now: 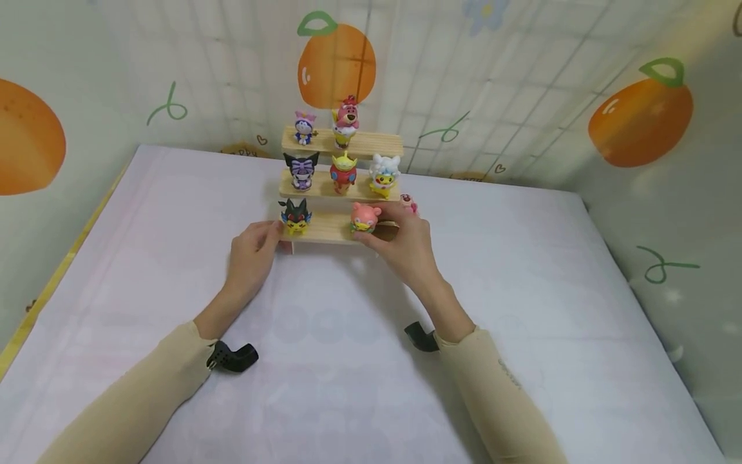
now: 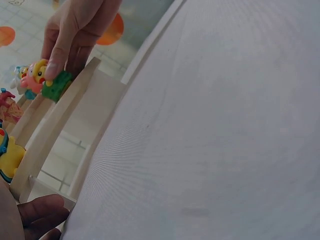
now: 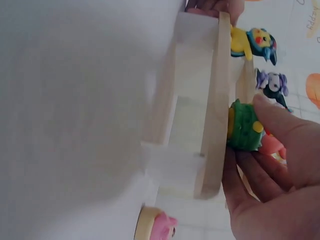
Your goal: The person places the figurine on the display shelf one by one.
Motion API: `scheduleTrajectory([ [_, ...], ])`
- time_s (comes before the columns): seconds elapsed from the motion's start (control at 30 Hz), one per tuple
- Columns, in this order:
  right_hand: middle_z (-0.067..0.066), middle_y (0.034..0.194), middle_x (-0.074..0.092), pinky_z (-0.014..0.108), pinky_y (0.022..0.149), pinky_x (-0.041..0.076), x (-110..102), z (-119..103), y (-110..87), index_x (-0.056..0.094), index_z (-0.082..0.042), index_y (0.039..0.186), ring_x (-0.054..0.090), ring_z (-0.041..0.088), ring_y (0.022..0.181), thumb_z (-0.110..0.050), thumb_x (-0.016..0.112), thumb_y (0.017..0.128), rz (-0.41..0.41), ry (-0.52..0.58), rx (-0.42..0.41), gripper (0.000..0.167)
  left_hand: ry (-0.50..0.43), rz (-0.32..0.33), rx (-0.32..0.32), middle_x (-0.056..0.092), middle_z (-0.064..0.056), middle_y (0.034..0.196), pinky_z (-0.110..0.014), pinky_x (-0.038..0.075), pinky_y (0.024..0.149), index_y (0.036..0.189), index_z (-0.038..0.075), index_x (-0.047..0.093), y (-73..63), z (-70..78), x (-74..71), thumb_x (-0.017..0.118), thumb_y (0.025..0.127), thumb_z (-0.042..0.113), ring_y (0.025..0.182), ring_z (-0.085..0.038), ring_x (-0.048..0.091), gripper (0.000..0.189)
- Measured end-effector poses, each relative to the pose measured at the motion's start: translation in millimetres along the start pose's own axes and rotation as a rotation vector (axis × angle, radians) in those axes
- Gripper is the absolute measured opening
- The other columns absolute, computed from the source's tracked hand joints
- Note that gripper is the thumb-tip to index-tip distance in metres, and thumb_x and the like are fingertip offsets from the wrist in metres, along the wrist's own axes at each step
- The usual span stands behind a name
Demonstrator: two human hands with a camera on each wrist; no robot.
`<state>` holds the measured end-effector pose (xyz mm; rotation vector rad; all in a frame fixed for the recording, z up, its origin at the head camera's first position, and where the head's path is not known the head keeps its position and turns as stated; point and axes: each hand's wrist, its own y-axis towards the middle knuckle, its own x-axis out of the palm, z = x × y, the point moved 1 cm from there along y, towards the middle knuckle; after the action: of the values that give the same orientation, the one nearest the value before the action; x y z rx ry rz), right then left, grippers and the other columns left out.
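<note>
A three-tier wooden display stand (image 1: 324, 230) holds several small figurines. My right hand (image 1: 408, 245) pinches a pink-headed figurine (image 1: 364, 217) between thumb and fingers, on the right half of the lowest tier. Its green lower part (image 3: 244, 125) is right at the plank's surface in the right wrist view. At the stand's left end, my left hand (image 1: 252, 251) grips the end of the lowest tier, thumb in front and the other fingers partly hidden. Beside that hand, a yellow figurine with a dark eared hood (image 1: 296, 218) stands on the same tier.
The middle tier carries a purple-and-black figurine (image 1: 301, 171), a red-suited one (image 1: 343, 173) and a white-hooded one (image 1: 384, 175). Two more, including a pink bear (image 1: 346, 121), stand on top. Another pink figurine (image 1: 408, 204) is right of the stand, partly behind my right hand.
</note>
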<state>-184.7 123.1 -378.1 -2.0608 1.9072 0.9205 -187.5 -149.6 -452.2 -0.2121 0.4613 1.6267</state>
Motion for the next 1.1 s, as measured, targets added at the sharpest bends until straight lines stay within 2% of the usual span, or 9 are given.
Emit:
scheduleTrajectory([
  [0.27,0.011,0.112,0.077,0.037,0.092,0.061,20.2,-6.6,9.4,0.073,-0.005,0.125,0.073,0.022,0.103,-0.02,0.09,0.085,-0.046,-0.011,-0.027,0.046,0.0,0.009,0.004,0.072,-0.018,0.129,-0.052,0.046,0.11,0.087,0.004,0.077,-1.4,-1.5,-0.6,0.052,0.111,0.034,0.13,-0.034,0.063,0.046],
  [0.47,0.011,0.113,0.078,0.038,0.093,0.061,27.7,-11.6,12.9,0.073,-0.005,0.125,0.073,0.022,0.102,-0.022,0.09,0.085,-0.061,-0.031,-0.034,0.046,-0.017,0.007,0.006,0.072,-0.017,0.13,-0.052,0.046,0.111,0.086,0.004,0.077,-0.7,-2.6,0.1,0.052,0.111,0.036,0.13,-0.033,0.063,0.047],
  [0.87,0.008,0.115,0.076,0.038,0.095,0.061,23.0,-9.6,14.2,0.072,-0.005,0.124,0.074,0.022,0.103,-0.021,0.087,0.089,-0.131,0.02,-0.034,0.042,-0.003,0.014,0.016,0.072,-0.019,0.13,-0.052,0.047,0.11,0.085,0.002,0.077,-1.7,-0.6,1.4,0.053,0.11,0.032,0.13,-0.034,0.063,0.046],
  [1.1,0.007,0.118,0.075,0.04,0.1,0.059,19.3,-6.5,13.3,0.071,-0.006,0.125,0.074,0.022,0.108,-0.021,0.086,0.09,-0.178,0.059,-0.029,0.041,0.01,0.007,0.006,0.071,-0.018,0.132,-0.053,0.046,0.112,0.087,0.003,0.078,-2.8,-1.2,0.3,0.052,0.111,0.036,0.132,-0.035,0.062,0.048],
])
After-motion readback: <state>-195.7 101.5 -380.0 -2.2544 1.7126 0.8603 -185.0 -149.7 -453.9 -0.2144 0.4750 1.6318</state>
